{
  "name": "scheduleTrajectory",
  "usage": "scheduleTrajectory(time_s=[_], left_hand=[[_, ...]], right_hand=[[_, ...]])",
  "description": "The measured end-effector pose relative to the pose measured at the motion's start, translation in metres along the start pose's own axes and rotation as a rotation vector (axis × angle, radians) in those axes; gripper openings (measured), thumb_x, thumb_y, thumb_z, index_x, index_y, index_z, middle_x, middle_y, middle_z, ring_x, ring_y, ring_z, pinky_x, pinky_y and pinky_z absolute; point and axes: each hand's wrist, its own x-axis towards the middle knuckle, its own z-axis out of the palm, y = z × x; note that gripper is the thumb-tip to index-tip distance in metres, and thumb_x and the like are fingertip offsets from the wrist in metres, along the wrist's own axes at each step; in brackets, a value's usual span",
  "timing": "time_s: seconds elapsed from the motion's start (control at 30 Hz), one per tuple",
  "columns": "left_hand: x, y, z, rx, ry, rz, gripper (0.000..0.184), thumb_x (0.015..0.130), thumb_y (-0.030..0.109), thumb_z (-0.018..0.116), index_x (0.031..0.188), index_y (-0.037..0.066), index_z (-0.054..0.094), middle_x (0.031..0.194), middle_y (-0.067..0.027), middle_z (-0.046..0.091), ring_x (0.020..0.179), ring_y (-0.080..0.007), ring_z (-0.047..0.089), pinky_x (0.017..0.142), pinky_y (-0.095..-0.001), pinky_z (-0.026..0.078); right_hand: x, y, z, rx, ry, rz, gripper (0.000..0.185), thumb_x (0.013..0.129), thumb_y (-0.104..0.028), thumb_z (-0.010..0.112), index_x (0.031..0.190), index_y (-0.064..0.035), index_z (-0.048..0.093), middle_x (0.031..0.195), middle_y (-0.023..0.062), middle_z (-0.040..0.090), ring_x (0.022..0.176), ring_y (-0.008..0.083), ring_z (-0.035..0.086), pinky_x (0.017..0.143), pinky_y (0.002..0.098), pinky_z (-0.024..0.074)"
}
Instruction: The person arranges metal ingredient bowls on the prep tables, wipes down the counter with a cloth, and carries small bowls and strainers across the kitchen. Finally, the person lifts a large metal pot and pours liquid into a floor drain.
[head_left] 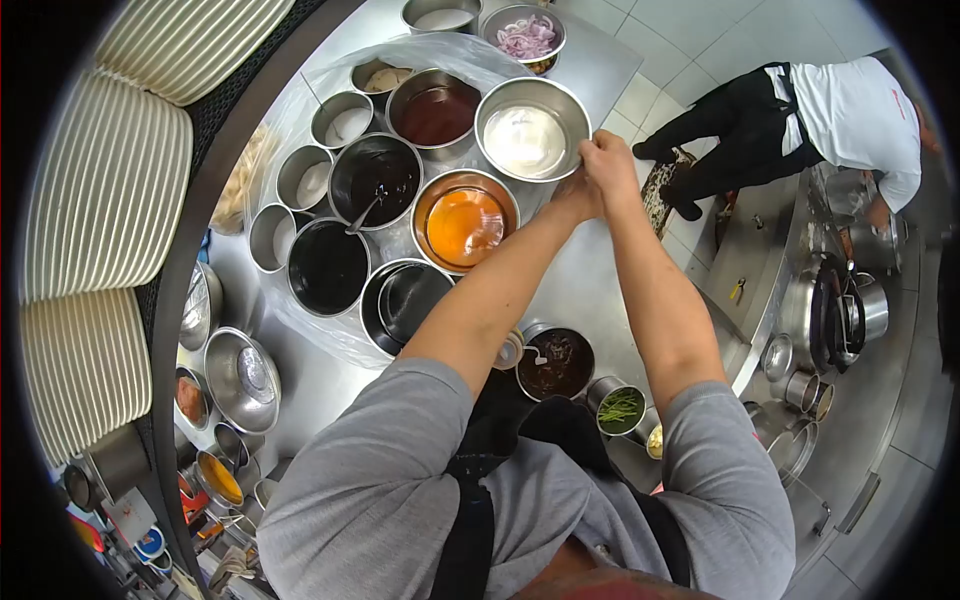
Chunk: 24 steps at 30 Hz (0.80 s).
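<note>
Both my hands are at the right side of a round steel bowl (533, 130) with a pale, shiny content. My right hand (608, 165) has its fingers closed on the rim. Just below it, my left hand (577, 195) is bent at the wrist against the bowl's lower right side, its fingers mostly hidden. An orange liquid fills the steel bowl (466, 220) below. Left of that stands a container of dark sauce (376, 180) with a spoon in it. A container of dark red liquid (432, 108) touches the group at the upper left.
Clear plastic sheet (290, 290) lies under the containers. Sliced onions fill a bowl (526, 38) at the top. Near my body are a dark sauce pot (556, 363) and cut greens (620, 406). Another person (850, 115) stands by the stove at right. Stacked plates (105, 190) line the left.
</note>
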Motion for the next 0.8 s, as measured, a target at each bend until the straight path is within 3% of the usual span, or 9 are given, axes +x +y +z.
scheduleTrajectory(time_s=[0.1, 0.23, 0.33, 0.37, 0.43, 0.5, 0.57, 0.67, 0.8], left_hand=[[-0.003, -0.004, 0.003, 0.206, -0.05, 0.097, 0.059, 0.083, 0.033, 0.052, 0.133, 0.005, 0.038, 0.144, -0.018, 0.028, 0.133, -0.0325, 0.026, 0.111, -0.0424, 0.017], [0.002, -0.021, 0.027, 0.393, -0.039, 0.245, 0.052, 0.086, 0.032, 0.044, 0.131, 0.007, 0.04, 0.144, -0.018, 0.029, 0.132, -0.031, 0.027, 0.11, -0.042, 0.015], [0.007, -0.029, 0.03, 0.223, 0.111, 0.432, 0.056, 0.086, 0.033, 0.046, 0.134, 0.005, 0.037, 0.139, -0.0211, 0.037, 0.127, -0.0344, 0.036, 0.108, -0.0437, 0.021], [0.013, -0.031, 0.027, -0.056, -0.025, 0.395, 0.059, 0.086, 0.034, 0.047, 0.136, 0.004, 0.035, 0.136, -0.0226, 0.04, 0.125, -0.0364, 0.038, 0.107, -0.0445, 0.025], [-0.014, 0.003, -0.015, 0.229, -0.335, 0.078, 0.077, 0.078, 0.046, 0.059, 0.137, 0.003, 0.035, 0.132, -0.026, 0.043, 0.124, -0.0393, 0.04, 0.099, -0.0433, 0.038], [-0.055, 0.046, -0.072, 0.156, -0.299, 0.152, 0.075, 0.076, 0.045, 0.063, 0.134, 0.002, 0.041, 0.124, -0.0279, 0.051, 0.113, -0.0386, 0.052, 0.096, -0.0433, 0.042], [-0.095, 0.055, -0.109, -0.166, -0.281, 0.109, 0.065, 0.081, 0.037, 0.063, 0.132, 0.002, 0.044, 0.128, -0.0212, 0.052, 0.116, -0.0299, 0.053, 0.095, -0.0368, 0.043], [-0.182, 0.086, -0.161, -0.541, -0.116, -0.084, 0.049, 0.087, 0.021, 0.06, 0.128, -0.003, 0.048, 0.123, -0.0161, 0.055, 0.114, -0.0234, 0.053, 0.099, -0.0324, 0.038], [-0.308, 0.077, -0.195, -0.709, -0.073, -0.272, 0.032, 0.091, 0.024, 0.052, 0.104, -0.005, 0.059, 0.09, -0.0128, 0.065, 0.078, -0.0168, 0.063, 0.063, -0.025, 0.044]], right_hand=[[0.005, 0.02, 0.026, -0.145, 0.07, -0.105, 0.024, 0.072, -0.018, 0.056, 0.069, 0.0059, 0.058, 0.067, 0.0203, 0.061, 0.056, 0.0266, 0.06, 0.055, 0.0385, 0.0494], [0.01, 0.043, 0.041, -0.024, -0.07, 0.07, 0.032, 0.076, -0.027, 0.055, 0.08, 0.0036, 0.063, 0.078, 0.0247, 0.063, 0.076, 0.0375, 0.062, 0.072, 0.0403, 0.0496], [-0.016, 0.03, 0.007, -0.085, 0.061, -0.147, 0.037, 0.081, -0.033, 0.053, 0.096, -0.0006, 0.065, 0.095, 0.0233, 0.063, 0.092, 0.0385, 0.06, 0.083, 0.0416, 0.0478], [-0.026, 0.037, -0.007, -0.053, 0.108, -0.201, 0.041, 0.083, -0.037, 0.054, 0.099, -0.0017, 0.065, 0.096, 0.0222, 0.064, 0.091, 0.0382, 0.061, 0.082, 0.0404, 0.0482], [-0.058, 0.052, -0.051, 0.146, 0.06, -0.158, 0.039, 0.088, -0.03, 0.056, 0.108, 0.003, 0.061, 0.094, 0.0138, 0.067, 0.085, 0.0198, 0.066, 0.073, 0.0321, 0.0515], [-0.125, 0.049, -0.116, 0.569, 0.037, 0.023, 0.035, 0.088, -0.02, 0.059, 0.115, 0.0027, 0.055, 0.091, 0.0105, 0.065, 0.074, 0.0144, 0.063, 0.065, 0.0257, 0.0509], [-0.178, 0.088, -0.163, 0.552, 0.203, 0.092, 0.04, 0.09, -0.03, 0.056, 0.115, 0.0011, 0.058, 0.096, 0.0124, 0.067, 0.083, 0.0197, 0.066, 0.071, 0.0291, 0.0516], [-0.266, 0.169, -0.209, 0.521, 0.329, 0.36, 0.034, 0.089, -0.024, 0.058, 0.11, 0.0025, 0.06, 0.096, 0.0131, 0.066, 0.077, 0.0195, 0.066, 0.064, 0.027, 0.0531], [-0.368, 0.233, -0.226, 0.479, 0.392, 0.576, 0.033, 0.089, -0.023, 0.058, 0.11, 0.0028, 0.06, 0.092, 0.0128, 0.066, 0.071, 0.0177, 0.065, 0.059, 0.026, 0.0514]])
